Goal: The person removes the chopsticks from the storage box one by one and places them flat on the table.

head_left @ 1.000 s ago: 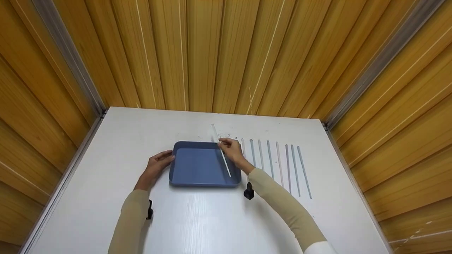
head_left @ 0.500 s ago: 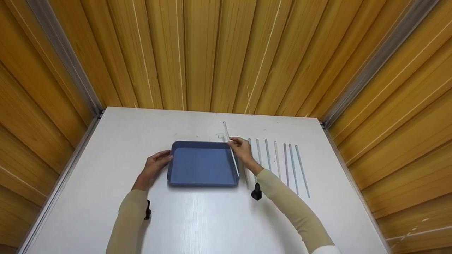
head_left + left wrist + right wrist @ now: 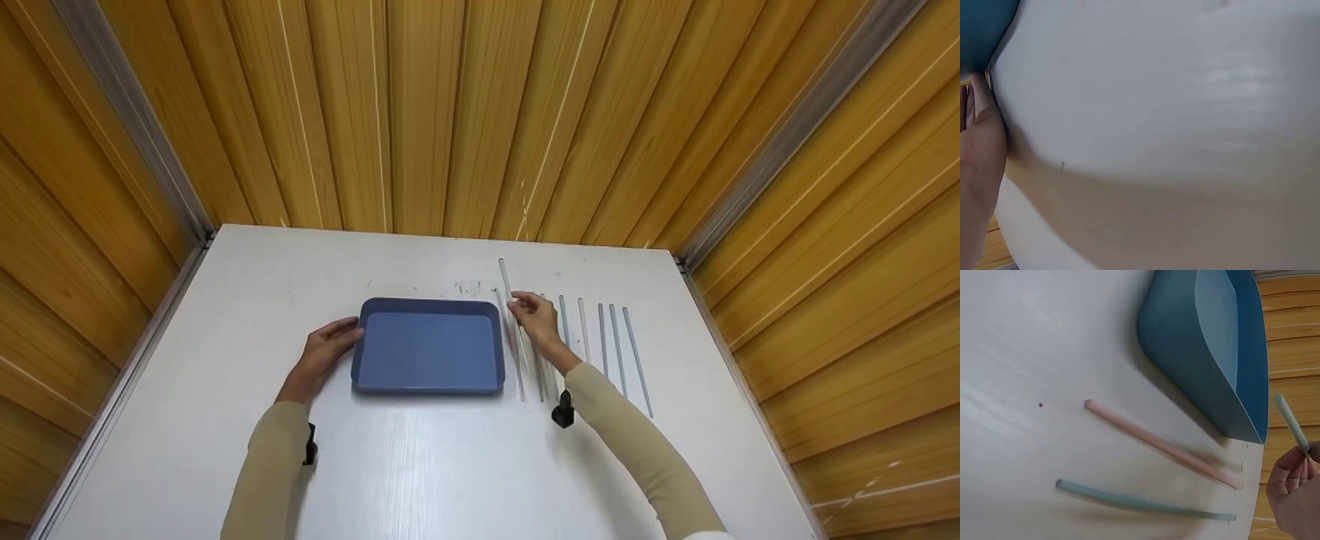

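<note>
My right hand (image 3: pixel 540 321) pinches a pale whitish-green straw (image 3: pixel 505 276) between thumb and fingers. The straw slants over the table just right of the blue rectangular tray (image 3: pixel 427 349), its far end sticking out past the fingertips. In the right wrist view, this same straw (image 3: pixel 1292 421) rises from the pinching fingers, apart from the tray. At the tray's left wall is my left hand (image 3: pixel 324 351), fingers extended and thumb at the rim. The left wrist view has the left hand (image 3: pixel 979 146) with a fingertip against the tray's outer side. Nothing lies inside the tray.
Several straws lie in a row right of the tray, among them a pink one (image 3: pixel 1162 447), a blue-green one (image 3: pixel 1145 503) and a bluish one (image 3: pixel 637 360). My right forearm covers part of the row. Wood-patterned walls (image 3: pixel 420 112) enclose the white table (image 3: pixel 420 465).
The right hand has carried the straw rightward, from above the tray's right part to beyond its right edge, over the row of straws. My left hand stays by the tray.
</note>
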The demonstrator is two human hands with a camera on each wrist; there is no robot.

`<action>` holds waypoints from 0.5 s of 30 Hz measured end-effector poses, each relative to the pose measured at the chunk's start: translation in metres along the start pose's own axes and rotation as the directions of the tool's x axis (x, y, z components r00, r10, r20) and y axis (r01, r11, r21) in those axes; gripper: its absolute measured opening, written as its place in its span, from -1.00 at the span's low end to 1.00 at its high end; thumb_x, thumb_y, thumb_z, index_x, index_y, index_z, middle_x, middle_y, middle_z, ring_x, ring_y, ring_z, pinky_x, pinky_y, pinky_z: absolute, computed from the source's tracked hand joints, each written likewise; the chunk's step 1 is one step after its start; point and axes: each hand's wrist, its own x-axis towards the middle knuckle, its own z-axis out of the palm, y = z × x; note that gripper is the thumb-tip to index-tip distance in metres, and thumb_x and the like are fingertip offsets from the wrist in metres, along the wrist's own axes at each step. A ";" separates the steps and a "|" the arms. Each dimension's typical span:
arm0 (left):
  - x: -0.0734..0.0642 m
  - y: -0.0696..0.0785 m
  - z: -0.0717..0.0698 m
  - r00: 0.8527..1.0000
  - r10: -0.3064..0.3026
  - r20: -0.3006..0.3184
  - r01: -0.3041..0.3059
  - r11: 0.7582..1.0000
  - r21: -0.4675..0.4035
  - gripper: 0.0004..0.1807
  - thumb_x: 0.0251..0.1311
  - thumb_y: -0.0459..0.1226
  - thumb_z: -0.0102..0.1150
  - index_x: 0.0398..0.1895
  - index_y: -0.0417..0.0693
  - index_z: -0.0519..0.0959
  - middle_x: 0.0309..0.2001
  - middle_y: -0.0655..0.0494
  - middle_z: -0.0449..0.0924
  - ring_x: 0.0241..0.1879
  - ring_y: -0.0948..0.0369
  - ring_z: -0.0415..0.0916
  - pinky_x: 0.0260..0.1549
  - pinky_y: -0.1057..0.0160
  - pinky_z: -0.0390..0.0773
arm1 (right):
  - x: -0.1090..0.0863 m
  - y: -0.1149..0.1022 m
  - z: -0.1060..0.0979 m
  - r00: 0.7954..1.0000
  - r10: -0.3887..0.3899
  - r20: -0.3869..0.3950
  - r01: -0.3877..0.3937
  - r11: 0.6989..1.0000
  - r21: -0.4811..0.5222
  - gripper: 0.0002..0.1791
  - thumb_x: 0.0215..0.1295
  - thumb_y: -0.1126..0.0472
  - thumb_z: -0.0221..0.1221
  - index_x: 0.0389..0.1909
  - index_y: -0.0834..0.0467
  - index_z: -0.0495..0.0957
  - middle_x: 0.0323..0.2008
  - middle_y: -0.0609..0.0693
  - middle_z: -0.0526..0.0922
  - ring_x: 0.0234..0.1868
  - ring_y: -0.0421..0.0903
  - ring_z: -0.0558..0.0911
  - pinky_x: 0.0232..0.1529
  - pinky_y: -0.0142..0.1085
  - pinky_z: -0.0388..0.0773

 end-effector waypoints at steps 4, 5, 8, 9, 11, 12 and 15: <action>-0.001 0.004 0.000 1.000 0.005 0.011 -0.006 1.000 0.006 -0.30 0.36 -0.26 0.31 0.48 -0.31 0.31 0.49 -0.28 0.30 0.00 0.52 0.57 0.10 0.52 0.60 | 0.000 0.004 -0.013 0.999 0.022 -0.029 -0.021 1.000 0.016 -0.69 0.34 0.39 0.29 0.05 0.47 0.62 -0.29 0.12 0.76 -0.44 -0.36 0.58 -0.48 -0.58 0.49; -0.001 0.004 0.000 1.000 0.005 0.008 -0.005 1.000 0.007 -0.30 0.36 -0.26 0.31 0.48 -0.31 0.31 0.49 -0.29 0.30 0.00 0.53 0.58 0.10 0.52 0.60 | 0.001 0.005 -0.017 0.999 0.029 -0.038 -0.028 1.000 0.012 -0.69 0.34 0.39 0.29 0.05 0.46 0.63 -0.28 0.12 0.76 -0.43 -0.37 0.58 -0.48 -0.59 0.49; -0.002 0.005 -0.001 1.000 0.006 -0.002 -0.006 1.000 0.005 -0.31 0.36 -0.26 0.31 0.48 -0.30 0.32 0.48 -0.27 0.33 -0.01 0.53 0.58 0.08 0.53 0.61 | 0.002 0.010 -0.029 0.997 0.047 -0.058 -0.047 0.999 0.002 -0.68 0.34 0.38 0.30 0.06 0.45 0.63 -0.26 0.11 0.76 -0.42 -0.37 0.59 -0.48 -0.59 0.50; -0.003 0.005 -0.001 1.000 0.006 -0.005 -0.006 1.000 0.006 -0.32 0.36 -0.26 0.31 0.47 -0.30 0.33 0.47 -0.26 0.33 -0.01 0.54 0.58 0.08 0.53 0.60 | 0.002 0.011 -0.034 0.996 0.055 -0.066 -0.056 0.998 -0.003 -0.69 0.34 0.37 0.30 0.06 0.43 0.63 -0.26 0.09 0.76 -0.42 -0.37 0.58 -0.48 -0.59 0.51; -0.003 0.004 -0.001 1.000 0.010 0.001 -0.010 1.000 0.015 -0.32 0.36 -0.26 0.30 0.48 -0.30 0.32 0.47 -0.26 0.33 -0.01 0.54 0.57 0.09 0.54 0.60 | 0.002 0.015 -0.044 0.994 0.063 -0.085 -0.065 0.998 -0.024 -0.68 0.34 0.36 0.31 0.05 0.43 0.64 -0.27 0.07 0.76 -0.42 -0.39 0.57 -0.47 -0.60 0.51; -0.002 0.004 -0.002 1.000 0.012 0.005 -0.013 1.000 0.019 -0.32 0.37 -0.25 0.30 0.48 -0.30 0.32 0.47 -0.26 0.33 0.00 0.55 0.57 0.09 0.54 0.59 | 0.003 0.017 -0.049 0.993 0.066 -0.094 -0.069 0.997 -0.028 -0.69 0.34 0.36 0.31 0.05 0.43 0.64 -0.27 0.07 0.76 -0.42 -0.39 0.56 -0.47 -0.60 0.50; -0.002 0.002 -0.002 1.000 0.019 0.019 -0.020 0.999 0.031 -0.30 0.37 -0.24 0.30 0.49 -0.31 0.31 0.47 -0.28 0.33 0.01 0.55 0.56 0.11 0.54 0.59 | 0.002 0.022 -0.065 0.990 0.063 -0.128 -0.071 0.995 -0.065 -0.71 0.34 0.36 0.31 0.03 0.41 0.66 -0.26 0.08 0.76 -0.41 -0.42 0.55 -0.46 -0.62 0.49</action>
